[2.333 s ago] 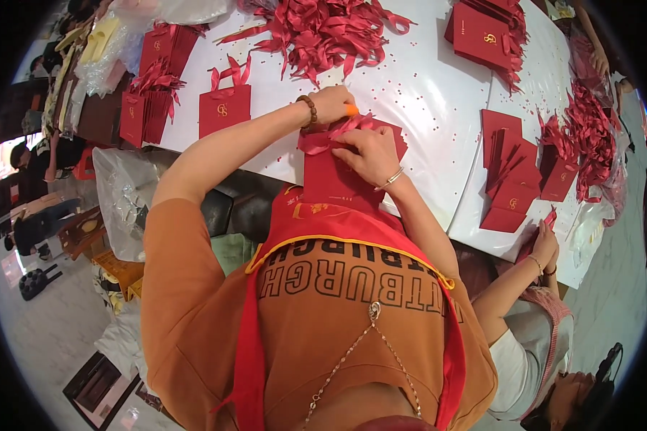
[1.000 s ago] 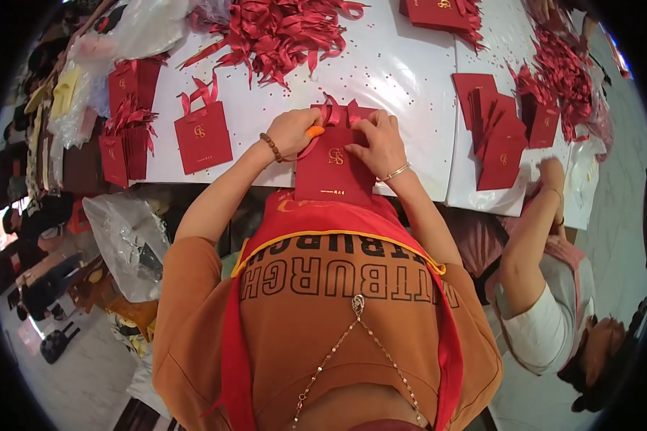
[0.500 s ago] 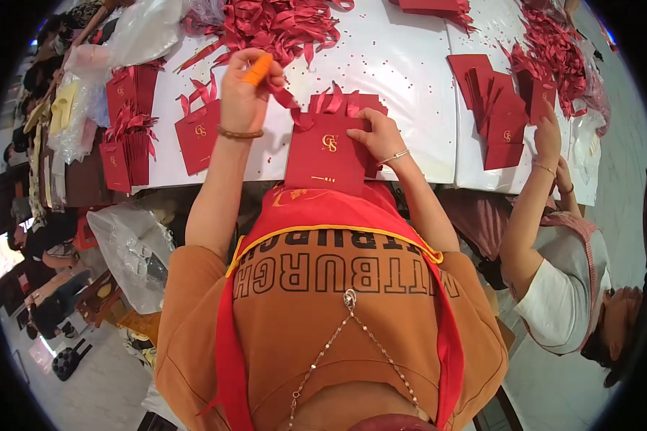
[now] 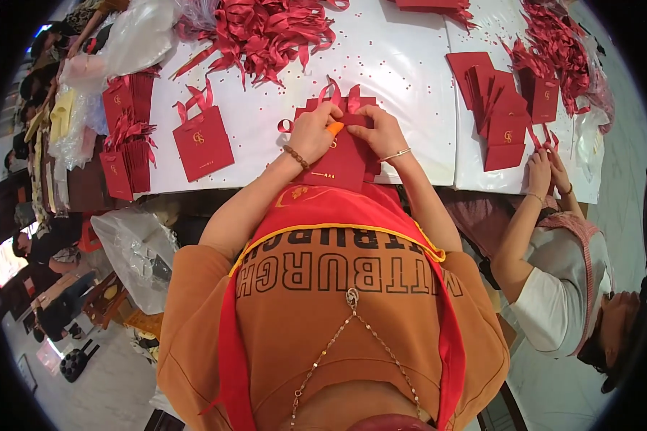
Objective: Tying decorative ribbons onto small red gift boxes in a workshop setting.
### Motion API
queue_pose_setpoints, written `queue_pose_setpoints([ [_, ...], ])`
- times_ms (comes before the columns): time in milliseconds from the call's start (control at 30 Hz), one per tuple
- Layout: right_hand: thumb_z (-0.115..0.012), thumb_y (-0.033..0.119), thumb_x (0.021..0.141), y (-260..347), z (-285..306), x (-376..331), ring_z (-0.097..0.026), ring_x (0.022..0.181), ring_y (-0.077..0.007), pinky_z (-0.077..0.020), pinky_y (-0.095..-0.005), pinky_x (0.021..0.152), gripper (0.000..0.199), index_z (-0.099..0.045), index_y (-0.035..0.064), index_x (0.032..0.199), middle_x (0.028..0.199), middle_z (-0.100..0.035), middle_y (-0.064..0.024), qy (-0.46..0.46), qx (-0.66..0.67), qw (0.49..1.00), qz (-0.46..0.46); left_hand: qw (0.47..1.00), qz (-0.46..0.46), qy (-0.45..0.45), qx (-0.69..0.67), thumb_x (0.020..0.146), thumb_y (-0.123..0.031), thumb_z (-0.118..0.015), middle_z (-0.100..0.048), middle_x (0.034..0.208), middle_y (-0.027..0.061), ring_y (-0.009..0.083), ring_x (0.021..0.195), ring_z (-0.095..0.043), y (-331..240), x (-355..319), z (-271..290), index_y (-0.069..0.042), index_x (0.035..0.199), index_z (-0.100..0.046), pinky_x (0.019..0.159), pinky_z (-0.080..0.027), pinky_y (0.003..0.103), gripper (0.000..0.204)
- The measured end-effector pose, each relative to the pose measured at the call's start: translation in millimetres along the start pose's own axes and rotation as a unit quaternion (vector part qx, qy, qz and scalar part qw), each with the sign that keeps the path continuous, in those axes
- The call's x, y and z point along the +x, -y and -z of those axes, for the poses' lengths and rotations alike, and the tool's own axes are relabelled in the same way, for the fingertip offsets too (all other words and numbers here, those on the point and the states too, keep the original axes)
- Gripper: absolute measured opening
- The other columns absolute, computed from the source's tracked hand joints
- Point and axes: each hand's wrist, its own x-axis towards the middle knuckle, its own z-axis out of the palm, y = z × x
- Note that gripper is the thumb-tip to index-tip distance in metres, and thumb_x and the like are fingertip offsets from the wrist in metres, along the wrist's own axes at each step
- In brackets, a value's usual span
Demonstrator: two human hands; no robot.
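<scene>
Left hand (image 4: 313, 136) back at red bag (image 4: 346, 159), fingers (image 4: 330, 110) nearly together.

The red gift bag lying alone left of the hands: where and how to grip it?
Probably best pinched by its ribbon handle, from above at the far end: the red gift bag lies flat, with the ribbon extending past its top edge over the white table.

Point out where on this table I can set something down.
Widest bare patch: the near part of the white tabletop between the right hand and the overlapping red bags on the right. A smaller gap lies between the left hand and the lone red bag. Crowded: the ribbon heap and the bag stacks at left.
</scene>
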Motion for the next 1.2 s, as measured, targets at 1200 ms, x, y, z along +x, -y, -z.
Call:
queue_pose_setpoints([
  [1200, -0.066, 0.012, 0.07, 6, -1, -10, -0.058, 0.068, -0.029, -0.0448, -0.0353, 0.062, 0.023, -0.06, 0.0014, 0.09, 0.077, -0.06, -0.015, -0.03, -0.026, 0.994, 0.104, 0.993, 0.002, -0.058, -0.104, 0.08, -0.001, -0.05, -0.056, 0.059, 0.0044, 0.0084, 0.049, -0.052, -5, -7, -18, 0.0, 0.089, -0.051, 0.043, -0.04, 0.022, 0.009],
])
